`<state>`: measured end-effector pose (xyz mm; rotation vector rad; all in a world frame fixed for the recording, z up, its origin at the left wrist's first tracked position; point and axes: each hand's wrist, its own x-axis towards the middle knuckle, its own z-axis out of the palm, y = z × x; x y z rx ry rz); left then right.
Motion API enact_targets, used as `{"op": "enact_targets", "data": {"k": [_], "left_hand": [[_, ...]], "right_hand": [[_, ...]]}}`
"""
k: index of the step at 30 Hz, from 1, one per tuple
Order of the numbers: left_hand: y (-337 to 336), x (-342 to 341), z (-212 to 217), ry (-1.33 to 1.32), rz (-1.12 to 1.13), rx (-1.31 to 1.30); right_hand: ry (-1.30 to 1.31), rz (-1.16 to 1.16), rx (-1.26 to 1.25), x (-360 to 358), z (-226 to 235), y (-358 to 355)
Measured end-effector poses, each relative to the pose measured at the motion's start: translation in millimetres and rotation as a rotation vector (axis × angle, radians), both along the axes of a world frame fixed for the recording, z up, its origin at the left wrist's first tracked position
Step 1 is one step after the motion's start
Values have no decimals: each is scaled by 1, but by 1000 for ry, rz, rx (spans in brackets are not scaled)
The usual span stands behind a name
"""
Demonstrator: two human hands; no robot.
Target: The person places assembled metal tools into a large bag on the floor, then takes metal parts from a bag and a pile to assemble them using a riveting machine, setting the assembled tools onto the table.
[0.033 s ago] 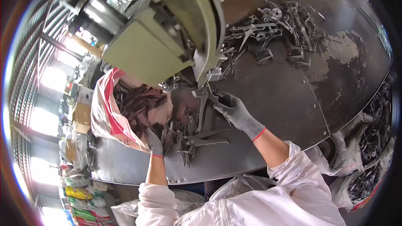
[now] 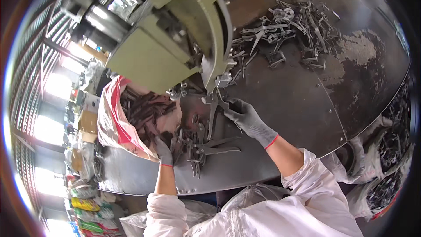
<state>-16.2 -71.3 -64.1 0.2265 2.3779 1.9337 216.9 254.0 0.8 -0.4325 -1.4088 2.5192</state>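
My right hand [image 2: 245, 120], in a grey glove with a red cuff edge, is closed on a pair of metal pliers [image 2: 212, 120] under the head of a green machine [image 2: 149, 57]. One long handle of the pliers hangs down toward the table. My left hand [image 2: 164, 152], gloved the same way, is at the near rim of a white and red sack [image 2: 115, 120]. Its fingertips are lost among dark metal parts [image 2: 142, 109] in the sack's mouth. Between my hands lies a small heap of plier pieces [image 2: 197, 149], with two long handles pointing right.
A large pile of metal plier parts [image 2: 302, 28] spreads over the far right of the dark metal table [image 2: 285, 101]. Sacks of parts [image 2: 381, 188] stand beyond its right edge. Boxes [image 2: 89, 120] and colourful bags [image 2: 85, 204] line the left side.
The view has shifted very slightly. My right hand stays at the pliers under the machine, and my left hand stays by the sack.
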Motion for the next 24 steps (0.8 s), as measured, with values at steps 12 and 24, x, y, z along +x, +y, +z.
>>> {"op": "enact_targets", "data": {"k": [12, 24], "left_hand": [[-37, -26, -14, 56, 107, -66], [21, 24, 22, -120, 67, 145]], "right_hand": [[41, -2, -76, 0, -1, -8], [-219, 32, 125, -3, 23, 14]]}}
